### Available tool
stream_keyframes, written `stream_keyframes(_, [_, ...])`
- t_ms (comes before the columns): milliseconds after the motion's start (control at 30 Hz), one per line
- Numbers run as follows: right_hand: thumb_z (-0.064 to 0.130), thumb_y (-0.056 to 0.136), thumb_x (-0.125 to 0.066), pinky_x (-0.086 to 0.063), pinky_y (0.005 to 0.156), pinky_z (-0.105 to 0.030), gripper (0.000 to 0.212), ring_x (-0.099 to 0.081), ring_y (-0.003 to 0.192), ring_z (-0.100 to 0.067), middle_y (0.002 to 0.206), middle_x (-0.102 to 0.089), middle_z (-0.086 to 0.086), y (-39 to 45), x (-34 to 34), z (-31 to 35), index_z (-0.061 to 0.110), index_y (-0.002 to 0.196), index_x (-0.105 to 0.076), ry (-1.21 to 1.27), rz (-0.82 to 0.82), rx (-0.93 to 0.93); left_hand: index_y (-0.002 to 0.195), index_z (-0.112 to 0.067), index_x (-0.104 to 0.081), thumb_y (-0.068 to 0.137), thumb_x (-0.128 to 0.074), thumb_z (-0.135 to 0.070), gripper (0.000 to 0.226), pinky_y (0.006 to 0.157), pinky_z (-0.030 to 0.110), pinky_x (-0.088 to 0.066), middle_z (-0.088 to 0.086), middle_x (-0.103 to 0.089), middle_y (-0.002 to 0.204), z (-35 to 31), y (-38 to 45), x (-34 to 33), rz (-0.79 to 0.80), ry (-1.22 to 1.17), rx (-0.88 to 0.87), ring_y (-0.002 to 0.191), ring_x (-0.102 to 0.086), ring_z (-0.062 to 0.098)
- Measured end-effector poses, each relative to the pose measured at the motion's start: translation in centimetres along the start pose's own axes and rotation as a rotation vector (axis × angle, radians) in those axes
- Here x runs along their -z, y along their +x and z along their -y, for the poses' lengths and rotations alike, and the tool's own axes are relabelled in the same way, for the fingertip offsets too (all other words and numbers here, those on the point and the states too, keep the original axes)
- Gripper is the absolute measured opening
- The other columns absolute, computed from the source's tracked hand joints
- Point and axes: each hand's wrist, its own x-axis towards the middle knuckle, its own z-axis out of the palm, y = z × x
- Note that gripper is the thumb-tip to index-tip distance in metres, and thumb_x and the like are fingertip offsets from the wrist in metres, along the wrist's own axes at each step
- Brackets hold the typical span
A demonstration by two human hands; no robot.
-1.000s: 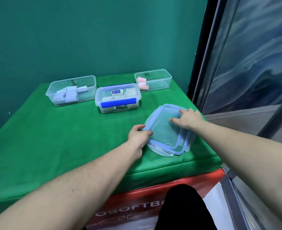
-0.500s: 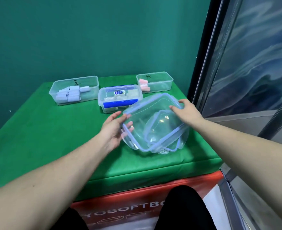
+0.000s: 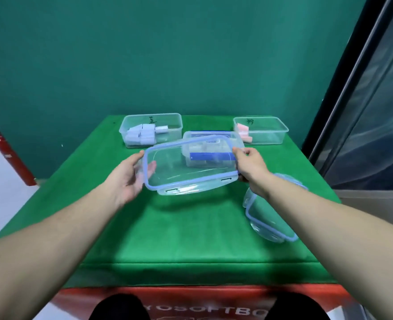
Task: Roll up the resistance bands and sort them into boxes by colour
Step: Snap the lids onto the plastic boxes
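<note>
Near the middle of the frame, a clear lid with a blue seal (image 3: 190, 167) is held in the air above the green tablecloth (image 3: 167, 234), carried between both hands. The left hand (image 3: 130, 179) cups its left short edge with fingers fairly straight, the palm against the rim; the right hand (image 3: 251, 165) pinches the right short edge between thumb and fingers. Another lid (image 3: 271, 215) lies on the cloth at the lower right, partly under the right forearm. Toward the upper middle stand three boxes: an open one holding pale blue rolled bands (image 3: 142, 135) at upper left, a closed box with a blue latch (image 3: 211, 148) seen through the held lid, and an open one holding pink rolled bands (image 3: 244, 132) at upper right. The rolling and sorting look done (no loose bands are visible), so the step in hand is probably closing the boxes. The next move calls for lining the lid up squarely over an open box and pressing its clips down.
</note>
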Motion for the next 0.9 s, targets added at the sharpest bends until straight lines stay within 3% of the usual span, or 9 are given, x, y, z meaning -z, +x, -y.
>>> stream_keyframes(67, [0.036,0.098,-0.053,-0.031,0.039,-0.018,0.018,-0.039,0.043,-0.015,0.061,-0.051,-0.001,0.8,-2.0,0.5,0.021,0.106,-0.048,0.038,-0.018,0.000,0.114,0.003,-0.058,0.097,-0.057,-0.013,0.023,0.062,0.031,-0.061,0.016,-0.068,0.104,-0.8,0.4,0.9,0.025,-0.041,0.010,0.072,-0.074,0.019])
stream_keyframes(167, [0.035,0.098,-0.047,-0.032,0.038,-0.017,0.014,-0.043,0.046,-0.017,0.064,-0.053,-0.002,2.4,-5.1,1.6,0.022,0.102,-0.049,0.048,0.008,0.004,0.143,-0.007,-0.040,0.096,-0.056,-0.004,0.049,0.076,0.035,-0.061,0.015,-0.050,0.135,-2.4,2.3,1.9,-0.010,-0.055,-0.053,0.093,-0.073,0.025])
stream_keyframes(267, [0.028,0.097,-0.046,-0.036,0.040,-0.019,0.014,-0.047,0.051,-0.018,0.076,-0.058,-0.002,3.9,-8.0,3.0,0.023,0.108,-0.051,0.017,0.030,0.015,0.147,-0.021,-0.033,0.098,-0.055,-0.006,0.056,0.100,0.036,-0.051,0.001,-0.055,0.133,-4.4,4.8,2.0,-0.069,0.122,-0.177,0.098,-0.068,0.014])
stream_keyframes(367, [0.026,0.094,-0.049,-0.046,0.048,-0.027,0.026,-0.052,0.057,-0.020,0.085,-0.063,-0.003,6.5,-10.5,4.7,0.019,0.118,-0.053,-0.042,0.031,0.071,0.146,-0.020,-0.034,0.099,-0.053,-0.010,0.052,0.092,0.031,-0.052,-0.001,-0.063,0.125,-7.2,7.8,1.4,-0.095,0.250,-0.279,0.090,-0.067,0.010])
stream_keyframes(533, [0.025,0.088,-0.052,-0.060,0.066,-0.038,0.014,-0.056,0.055,-0.021,0.072,-0.061,-0.004,11.8,-14.4,7.5,0.014,0.088,-0.061,-0.214,0.051,0.121,0.150,-0.023,-0.033,0.094,-0.057,-0.019,0.061,0.114,0.033,-0.032,-0.006,-0.056,0.138,-11.6,13.8,1.4,-0.192,0.446,-0.341,0.119,-0.058,0.014])
stream_keyframes(633, [0.025,0.090,-0.054,-0.034,0.041,-0.021,0.027,-0.040,0.048,-0.021,0.057,-0.047,-0.003,15.4,-16.3,8.2,0.017,0.065,-0.047,-0.340,0.049,0.148,0.151,-0.019,-0.031,0.098,-0.053,-0.015,0.057,0.096,0.020,-0.029,-0.009,-0.050,0.138,-13.1,17.5,0.9,-0.226,0.474,-0.376,0.116,-0.055,0.011])
stream_keyframes(733, [0.023,0.088,-0.053,-0.019,0.049,-0.029,0.037,-0.026,0.054,-0.022,0.057,-0.032,-0.003,18.3,-18.1,8.4,0.019,0.058,-0.032,-0.397,0.036,0.131,0.152,-0.014,-0.030,0.101,-0.050,-0.013,0.055,0.087,0.021,-0.037,-0.004,-0.048,0.140,-13.6,21.0,0.9,-0.276,0.521,-0.399,0.106,-0.052,0.011])
stream_keyframes(833, [0.024,0.085,-0.054,-0.024,0.054,-0.029,0.033,-0.028,0.058,-0.021,0.061,-0.034,-0.003,20.6,-19.4,8.2,0.019,0.061,-0.033,-0.418,0.047,0.105,0.153,-0.013,-0.028,0.102,-0.048,-0.013,0.055,0.059,0.017,-0.049,0.003,-0.048,0.142,-13.9,23.9,0.8,-0.312,0.547,-0.385,0.090,-0.058,0.012])
stream_keyframes(900, [0.021,0.082,-0.056,-0.039,0.059,-0.029,0.026,-0.037,0.058,-0.022,0.062,-0.041,-0.004,22.2,-20.3,7.6,0.018,0.062,-0.039,-0.394,0.067,0.078,0.153,-0.014,-0.028,0.102,-0.047,-0.012,0.054,0.048,0.018,-0.049,0.003,-0.048,0.139,-13.7,25.4,1.0,-0.349,0.578,-0.372,0.085,-0.060,0.013])
